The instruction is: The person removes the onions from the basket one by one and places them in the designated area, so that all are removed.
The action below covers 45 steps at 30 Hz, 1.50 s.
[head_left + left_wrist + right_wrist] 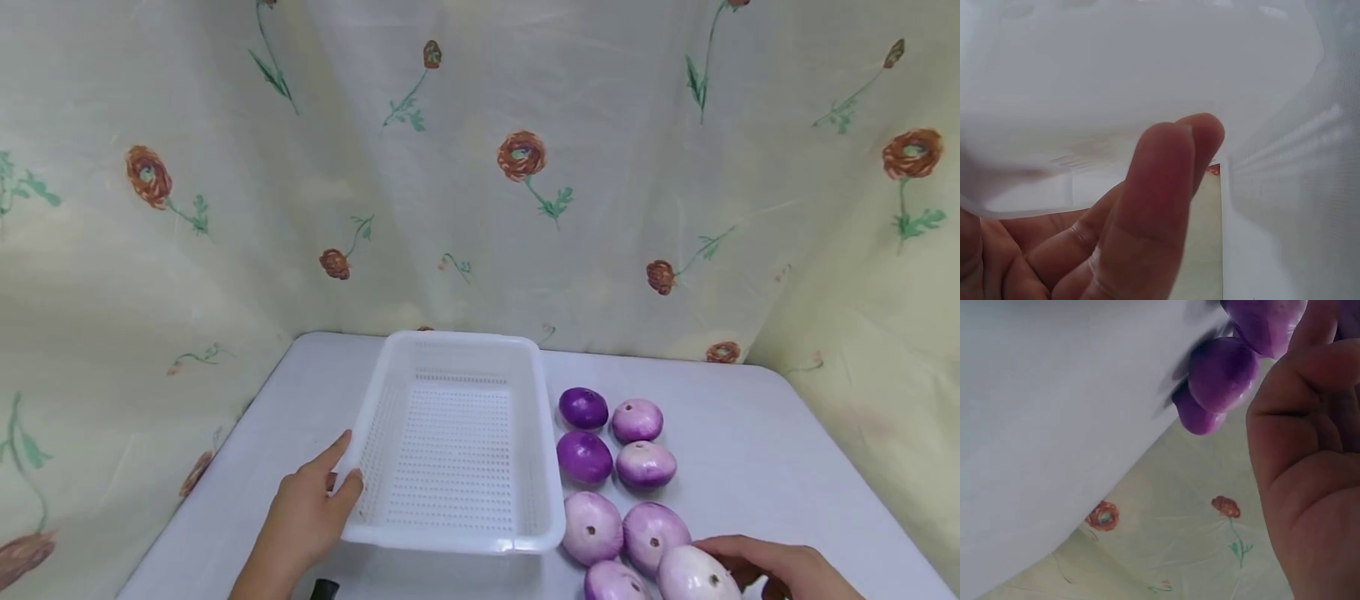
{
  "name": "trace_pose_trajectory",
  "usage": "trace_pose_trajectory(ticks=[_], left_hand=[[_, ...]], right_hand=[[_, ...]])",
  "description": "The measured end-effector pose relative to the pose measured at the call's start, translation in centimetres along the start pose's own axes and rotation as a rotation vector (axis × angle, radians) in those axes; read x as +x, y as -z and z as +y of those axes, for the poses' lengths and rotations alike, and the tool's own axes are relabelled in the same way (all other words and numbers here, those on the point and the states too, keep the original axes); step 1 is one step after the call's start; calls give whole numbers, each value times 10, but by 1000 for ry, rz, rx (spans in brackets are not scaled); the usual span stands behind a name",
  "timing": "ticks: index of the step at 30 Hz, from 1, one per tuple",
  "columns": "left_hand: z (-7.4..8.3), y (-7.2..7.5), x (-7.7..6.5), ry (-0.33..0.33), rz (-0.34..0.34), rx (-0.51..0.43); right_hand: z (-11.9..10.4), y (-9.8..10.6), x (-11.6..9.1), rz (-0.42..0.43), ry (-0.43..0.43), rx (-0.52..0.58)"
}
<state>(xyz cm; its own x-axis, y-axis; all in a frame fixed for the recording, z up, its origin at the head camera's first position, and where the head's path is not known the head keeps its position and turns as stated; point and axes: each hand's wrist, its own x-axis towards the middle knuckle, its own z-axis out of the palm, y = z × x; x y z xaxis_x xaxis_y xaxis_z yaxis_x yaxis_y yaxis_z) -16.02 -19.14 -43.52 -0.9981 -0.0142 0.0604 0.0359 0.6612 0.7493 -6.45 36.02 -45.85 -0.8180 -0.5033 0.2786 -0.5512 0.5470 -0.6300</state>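
Observation:
My left hand (303,508) grips the left side of a white perforated plastic basket (551,467), thumb and forefinger at its rim. Nothing lies inside the basket. In the left wrist view, the fingers (1154,187) show against the basket's pale wall (1116,69). My right hand (787,567) holds a pale purple-and-white onion (697,575) from its right side at the bottom of the head view. The fingertips are partly hidden behind that onion. Close by sit other pale purple onions (656,533), one of them (592,527) right beside the basket's near corner.
Two dark purple onions (583,408) and two lighter ones (637,420) lie farther back, right of the basket. A white-covered table (757,467) bears everything. Flowered cloth (600,125) hangs behind and at both sides. A small black object (325,589) shows near the left forearm.

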Motion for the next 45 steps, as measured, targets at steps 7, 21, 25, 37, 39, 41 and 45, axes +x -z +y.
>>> trace_pose_trajectory(ticks=[7, 21, 25, 37, 39, 41, 45], left_hand=[[-2, 0, 0, 10, 1, 3], [3, -7, 2, -13, 14, -40], [4, -8, 5, -9, 22, -36], [1, -6, 0, 4, 30, -40], [0, -6, 0, 5, 32, -47], [0, -6, 0, 6, 33, -50], [0, -4, 1, 10, 34, -46]], right_hand=[[12, -7, -1, -64, -64, 24], [31, -16, -16, -102, -174, -54], [37, -18, -18, -117, -184, -32], [36, -28, -19, -52, -103, 15], [38, -29, -17, -71, -124, 24], [39, -28, -16, -97, -147, 39], [41, -29, -14, -114, -160, 35]])
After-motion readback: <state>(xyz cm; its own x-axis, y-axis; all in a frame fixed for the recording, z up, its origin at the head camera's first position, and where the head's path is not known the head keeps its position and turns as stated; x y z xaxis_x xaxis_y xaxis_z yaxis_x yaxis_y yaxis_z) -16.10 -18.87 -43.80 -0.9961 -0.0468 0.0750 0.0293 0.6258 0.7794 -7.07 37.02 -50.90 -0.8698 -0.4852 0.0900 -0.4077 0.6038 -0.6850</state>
